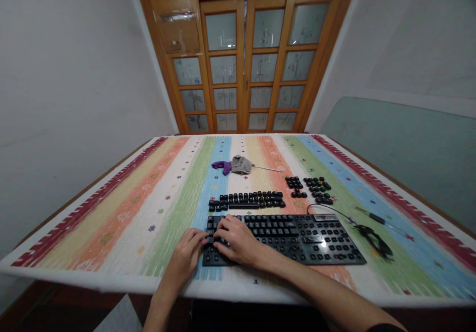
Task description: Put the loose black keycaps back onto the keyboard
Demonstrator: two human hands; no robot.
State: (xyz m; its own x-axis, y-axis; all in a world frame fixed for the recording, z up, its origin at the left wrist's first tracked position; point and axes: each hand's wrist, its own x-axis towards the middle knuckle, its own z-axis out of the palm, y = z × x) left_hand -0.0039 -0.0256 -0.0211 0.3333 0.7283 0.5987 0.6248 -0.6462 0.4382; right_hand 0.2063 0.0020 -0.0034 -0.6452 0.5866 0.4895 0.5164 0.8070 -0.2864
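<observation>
A black keyboard [316,260] lies near the front edge of the table, with keycaps on its upper left rows and bare key switches across its right part. At its left end, my left hand [189,247] has its fingers closed on a dark keycap [209,240]. My right hand [238,237] reaches across from the right, its fingers bent and closed at the same keycap, over the keyboard's left side. The fingertips partly hide that keycap, and my right hand covers several keys beneath it.
Behind the keyboard are rows of loose keycaps [245,200]; further groups of keycaps [318,189] lie to the right. A grey cloth [241,165] with a purple piece is farther back. A screwdriver [377,218] and bundled black cable [375,240] lie right of the keyboard.
</observation>
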